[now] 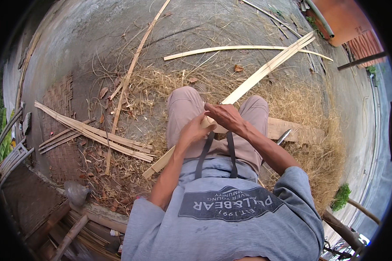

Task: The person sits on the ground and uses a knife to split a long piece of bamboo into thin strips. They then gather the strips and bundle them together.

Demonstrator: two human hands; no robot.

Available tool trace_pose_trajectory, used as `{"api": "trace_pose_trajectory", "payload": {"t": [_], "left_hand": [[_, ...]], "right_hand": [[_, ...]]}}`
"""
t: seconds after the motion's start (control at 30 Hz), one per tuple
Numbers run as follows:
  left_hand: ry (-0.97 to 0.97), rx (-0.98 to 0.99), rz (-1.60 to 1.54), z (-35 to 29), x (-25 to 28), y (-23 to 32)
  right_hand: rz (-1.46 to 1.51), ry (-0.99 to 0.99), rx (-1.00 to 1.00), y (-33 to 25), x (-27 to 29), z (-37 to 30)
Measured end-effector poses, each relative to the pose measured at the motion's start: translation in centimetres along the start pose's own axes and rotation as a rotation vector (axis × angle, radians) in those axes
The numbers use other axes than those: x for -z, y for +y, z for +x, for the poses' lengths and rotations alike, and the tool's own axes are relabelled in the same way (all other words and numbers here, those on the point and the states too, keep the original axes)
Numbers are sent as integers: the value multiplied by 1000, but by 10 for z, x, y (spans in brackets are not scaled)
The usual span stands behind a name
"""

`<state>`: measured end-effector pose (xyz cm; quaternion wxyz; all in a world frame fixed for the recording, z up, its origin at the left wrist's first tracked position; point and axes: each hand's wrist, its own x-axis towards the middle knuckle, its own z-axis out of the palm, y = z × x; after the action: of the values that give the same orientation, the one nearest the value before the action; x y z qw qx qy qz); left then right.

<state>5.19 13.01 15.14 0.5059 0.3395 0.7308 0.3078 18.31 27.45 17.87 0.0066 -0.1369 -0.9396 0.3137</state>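
Holding pale strips (pixel 268 67) aslant over the lap (pixel 220 153), clamped in the fingers of the left hand (pixel 195 131); resting the right hand (pixel 226 116) on them just beside, cannot tell whether with fingers clamped or loose.

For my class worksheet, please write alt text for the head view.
A person's left hand grips long pale strips slanting up between the knees, with the right hand laid over them. Curled shavings cover much of the ground around, and another bundle of strips lies to the left.
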Motion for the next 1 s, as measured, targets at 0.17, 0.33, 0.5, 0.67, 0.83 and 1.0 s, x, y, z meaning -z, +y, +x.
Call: {"api": "trace_pose_trajectory", "payload": {"t": [0.17, 0.33, 0.5, 0.67, 0.83, 1.0], "left_hand": [[239, -124, 109, -1, -11, -9], [383, -124, 305, -7, -27, -3], [366, -150, 342, -9, -28, 0], [420, -187, 397, -6, -32, -9], [389, -215, 415, -9, -30, -6], [341, -186, 386, -13, -30, 0]], "right_hand": [[-291, 70, -154, -6, 5, 0], [-258, -232, -283, 4, -10, -10], [402, -120, -24, 16, 0, 4], [-116, 67, -377, 17, -16, -11], [417, -379, -318, 35, -17, -12], [284, 214, -330, 33, -33, -13]]}}
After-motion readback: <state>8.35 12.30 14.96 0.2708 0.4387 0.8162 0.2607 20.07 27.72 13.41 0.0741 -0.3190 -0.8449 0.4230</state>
